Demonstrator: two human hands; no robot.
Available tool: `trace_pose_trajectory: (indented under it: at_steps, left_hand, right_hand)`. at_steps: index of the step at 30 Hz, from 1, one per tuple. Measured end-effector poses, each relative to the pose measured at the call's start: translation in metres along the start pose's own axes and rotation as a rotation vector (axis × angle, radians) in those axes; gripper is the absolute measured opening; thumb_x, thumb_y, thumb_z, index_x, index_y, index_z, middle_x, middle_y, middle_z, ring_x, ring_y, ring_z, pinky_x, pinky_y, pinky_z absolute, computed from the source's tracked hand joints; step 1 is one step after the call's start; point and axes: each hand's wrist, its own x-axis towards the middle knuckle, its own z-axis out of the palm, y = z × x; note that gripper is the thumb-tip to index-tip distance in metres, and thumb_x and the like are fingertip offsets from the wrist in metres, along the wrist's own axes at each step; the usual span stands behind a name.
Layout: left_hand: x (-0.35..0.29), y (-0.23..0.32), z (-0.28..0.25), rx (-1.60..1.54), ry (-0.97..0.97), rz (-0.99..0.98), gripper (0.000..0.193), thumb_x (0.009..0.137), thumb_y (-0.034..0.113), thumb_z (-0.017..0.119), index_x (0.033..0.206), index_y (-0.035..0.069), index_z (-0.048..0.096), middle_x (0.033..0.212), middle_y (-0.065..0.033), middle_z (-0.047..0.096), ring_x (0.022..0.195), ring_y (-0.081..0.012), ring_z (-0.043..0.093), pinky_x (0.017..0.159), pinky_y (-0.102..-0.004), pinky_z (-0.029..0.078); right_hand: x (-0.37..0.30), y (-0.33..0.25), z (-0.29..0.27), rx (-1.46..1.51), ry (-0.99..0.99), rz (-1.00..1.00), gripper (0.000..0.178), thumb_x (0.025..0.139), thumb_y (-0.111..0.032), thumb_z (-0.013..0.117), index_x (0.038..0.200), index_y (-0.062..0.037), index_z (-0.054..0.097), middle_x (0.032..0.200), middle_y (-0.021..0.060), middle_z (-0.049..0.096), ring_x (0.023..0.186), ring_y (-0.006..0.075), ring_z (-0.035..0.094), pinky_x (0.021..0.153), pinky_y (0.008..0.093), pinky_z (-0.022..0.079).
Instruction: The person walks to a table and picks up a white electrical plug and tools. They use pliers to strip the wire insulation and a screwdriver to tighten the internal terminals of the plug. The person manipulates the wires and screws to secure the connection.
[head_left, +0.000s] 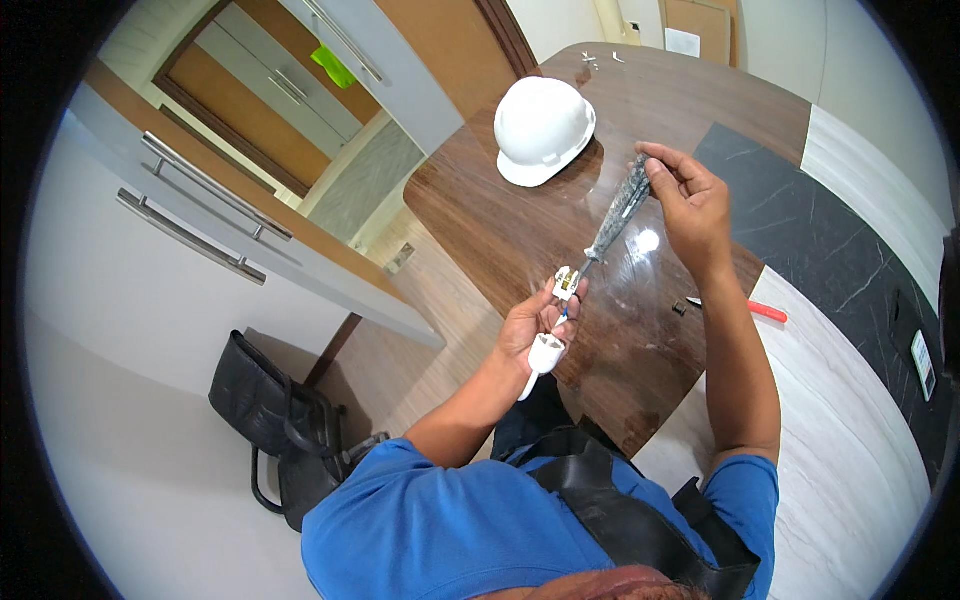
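My left hand [520, 330] is closed around a small white electrical connector core [563, 291] with metal parts showing in it. Blue and pale wires run from the core down into a white connector cover [546, 350], which hangs by the palm on a white cable [529, 386]. A screwdriver [621, 214] with a dark, speckled grey handle slants down to the core, its tip at or very near the metal parts. Fingers of my right hand [698, 215] pinch the upper end of its handle. Whether the tip sits in a screw is too small to tell.
A white hard hat [542, 128] rests on the brown glossy table [470, 190]. Beyond it lie small white pieces [590, 60]. By my right forearm are a red-handled tool [767, 312] and a small dark piece [680, 307]. A phone-like device [922, 365] lies far right; a black chair [290, 430] stands left.
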Motion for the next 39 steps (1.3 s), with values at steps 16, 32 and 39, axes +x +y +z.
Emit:
trace_pose_trajectory:
  at_steps: [16,32,39]
  left_hand:
    - [0.005,0.002,-0.011,-0.025,0.019,-0.035,0.030,0.099,0.023,0.057,0.126,0.011,0.054,0.128,-0.0167,0.058,0.093,-0.0240,0.068,0.056,-0.0331,0.055]
    - [0.008,-0.001,-0.012,0.023,0.034,-0.022,0.031,0.100,0.025,0.057,0.125,0.008,0.052,0.124,-0.0166,0.059,0.092,-0.0211,0.067,0.055,-0.0299,0.056]
    - [0.011,-0.002,0.000,0.128,0.053,0.015,0.035,0.098,0.026,0.060,0.126,0.009,0.048,0.127,-0.0146,0.059,0.093,-0.0169,0.065,0.056,-0.0268,0.056]
  right_hand:
    - [0.001,0.010,0.001,-0.124,0.022,0.005,0.025,0.092,-0.014,0.068,0.111,0.0013,0.071,0.110,0.0138,0.071,0.096,0.0153,0.067,0.083,0.0264,0.053]
    - [0.001,0.015,0.007,-0.142,0.054,0.029,0.032,0.092,-0.018,0.071,0.115,0.0043,0.068,0.097,0.0128,0.072,0.089,0.0141,0.067,0.077,0.0246,0.053]
    - [0.006,0.019,0.006,-0.048,0.226,0.019,0.037,0.091,-0.017,0.072,0.121,0.0027,0.065,0.101,0.0161,0.071,0.091,0.0155,0.069,0.077,0.0254,0.054]
